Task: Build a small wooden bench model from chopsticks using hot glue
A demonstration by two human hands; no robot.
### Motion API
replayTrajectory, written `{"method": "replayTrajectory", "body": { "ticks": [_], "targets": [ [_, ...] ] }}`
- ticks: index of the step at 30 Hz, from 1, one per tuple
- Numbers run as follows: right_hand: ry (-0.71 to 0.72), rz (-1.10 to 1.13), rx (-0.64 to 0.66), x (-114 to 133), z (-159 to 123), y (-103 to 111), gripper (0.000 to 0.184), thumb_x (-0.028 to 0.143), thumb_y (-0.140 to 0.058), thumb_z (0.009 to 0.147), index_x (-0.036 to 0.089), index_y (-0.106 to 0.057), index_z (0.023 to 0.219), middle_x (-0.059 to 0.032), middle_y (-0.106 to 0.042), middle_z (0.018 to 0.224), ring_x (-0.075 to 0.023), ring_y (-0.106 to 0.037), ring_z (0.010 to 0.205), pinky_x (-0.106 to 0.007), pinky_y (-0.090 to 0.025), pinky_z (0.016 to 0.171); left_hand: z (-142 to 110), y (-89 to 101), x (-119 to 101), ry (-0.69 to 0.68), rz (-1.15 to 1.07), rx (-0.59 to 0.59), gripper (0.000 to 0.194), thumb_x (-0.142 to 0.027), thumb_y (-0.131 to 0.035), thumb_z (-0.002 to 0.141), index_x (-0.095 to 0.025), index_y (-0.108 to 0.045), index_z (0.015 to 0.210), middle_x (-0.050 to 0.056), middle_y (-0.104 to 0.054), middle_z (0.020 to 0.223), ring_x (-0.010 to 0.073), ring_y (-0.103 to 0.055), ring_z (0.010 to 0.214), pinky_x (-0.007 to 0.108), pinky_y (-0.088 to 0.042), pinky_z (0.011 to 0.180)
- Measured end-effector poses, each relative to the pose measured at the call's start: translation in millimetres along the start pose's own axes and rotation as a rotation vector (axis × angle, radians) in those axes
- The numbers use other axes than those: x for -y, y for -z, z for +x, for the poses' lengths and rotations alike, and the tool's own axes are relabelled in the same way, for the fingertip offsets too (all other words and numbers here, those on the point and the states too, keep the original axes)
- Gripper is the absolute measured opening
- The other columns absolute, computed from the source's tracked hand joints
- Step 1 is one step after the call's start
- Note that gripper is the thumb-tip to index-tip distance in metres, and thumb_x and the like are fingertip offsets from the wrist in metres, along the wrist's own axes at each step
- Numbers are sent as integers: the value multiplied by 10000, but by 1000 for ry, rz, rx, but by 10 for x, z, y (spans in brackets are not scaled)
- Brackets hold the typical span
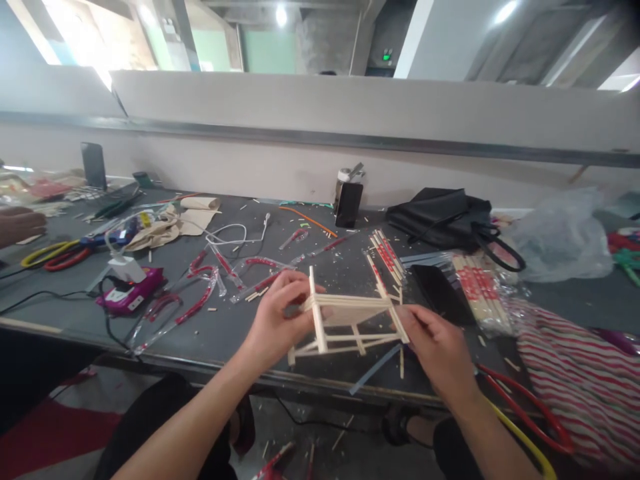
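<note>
Two bare hands hold a small frame of pale wooden sticks over the near part of a dark grey counter. The left hand curls its thumb and fingers around the frame's left end, beside a thick upright stick; the right hand pinches the right side, fingers closed on the slanting sticks there. Just beyond the frame lies a row of red-marked sticks. To the right are a flat dark object, a packet of red-marked sticks and, nearer, a striped cloth with a red handle beside it. Farther back, a black phone stands upright to the left of a black bag. On the left, clear wrappers with red markings lie scattered near a purple power block. Another person's hand shows at the far left edge.
</note>
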State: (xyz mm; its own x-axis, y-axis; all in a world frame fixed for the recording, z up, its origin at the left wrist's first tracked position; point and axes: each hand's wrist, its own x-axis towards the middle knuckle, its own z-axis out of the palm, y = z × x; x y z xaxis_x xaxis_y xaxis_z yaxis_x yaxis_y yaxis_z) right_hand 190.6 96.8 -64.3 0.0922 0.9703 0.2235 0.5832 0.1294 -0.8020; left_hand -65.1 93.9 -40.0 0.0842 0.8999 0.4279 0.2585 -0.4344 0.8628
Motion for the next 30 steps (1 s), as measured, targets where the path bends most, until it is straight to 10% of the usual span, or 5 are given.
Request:
{"method": "replayTrajectory", "body": {
  "ticks": [11, 30],
  "targets": [
    [-370, 414, 115, 79, -166, 17, 418, 568, -704, 696, 182, -735, 855, -5, -652, 654, -121, -548, 567, -191, -449, 498, -91, -96, -365, 40, 47, 22, 114, -224, -684, 797, -162, -704, 704, 28, -629, 712, 122, -548, 625, 222, -390, 546],
    [-466, 525, 168, 12, -190, -103, 404, 520, -765, 663, 164, -706, 846, 23, -561, 589, -47, -400, 436, -145, -254, 357, 2, -120, -475, 49, 142, 82, 213, -133, -610, 752, -151, -576, 543, -22, -484, 589, 78, -398, 521, 217, -271, 479]
  ]
}}
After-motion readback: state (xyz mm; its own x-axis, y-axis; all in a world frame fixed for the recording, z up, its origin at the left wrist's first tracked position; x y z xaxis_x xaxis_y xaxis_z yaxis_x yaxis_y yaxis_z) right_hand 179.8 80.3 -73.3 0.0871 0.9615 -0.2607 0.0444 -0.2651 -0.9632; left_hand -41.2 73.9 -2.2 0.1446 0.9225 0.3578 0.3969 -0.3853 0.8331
